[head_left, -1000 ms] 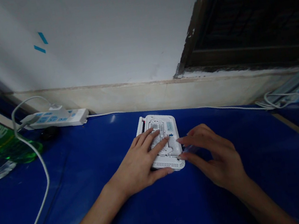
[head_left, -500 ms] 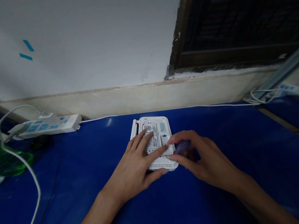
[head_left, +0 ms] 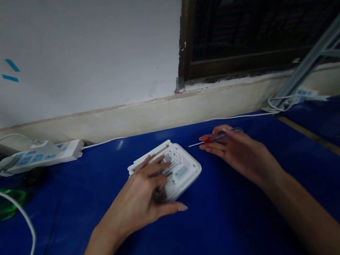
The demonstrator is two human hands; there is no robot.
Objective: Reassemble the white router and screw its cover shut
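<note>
A white router [head_left: 184,172] lies on the blue tabletop with its vented, labelled underside up, turned at a slant. A white antenna [head_left: 151,153] runs along its far left side. My left hand [head_left: 141,190] rests across the router with fingers spread, covering its near left part; the thumb sticks out past the near edge. To the right, clear of the router, my right hand [head_left: 239,147] holds a screwdriver [head_left: 222,136] with a see-through purplish handle and a red collar. Its thin shaft points left towards the router's far corner.
A white power strip [head_left: 44,155] with a plug stands at the left by the wall, a white cable [head_left: 27,219] curving forward from it. A black round object [head_left: 34,176] and a green bottle [head_left: 3,203] are near. At right are a metal post [head_left: 299,58] and another power strip [head_left: 307,93].
The router has turned clockwise under my left hand. My right hand has drawn away from it to the right, and the screwdriver now lies sideways in the fingers. The view has shifted right.
</note>
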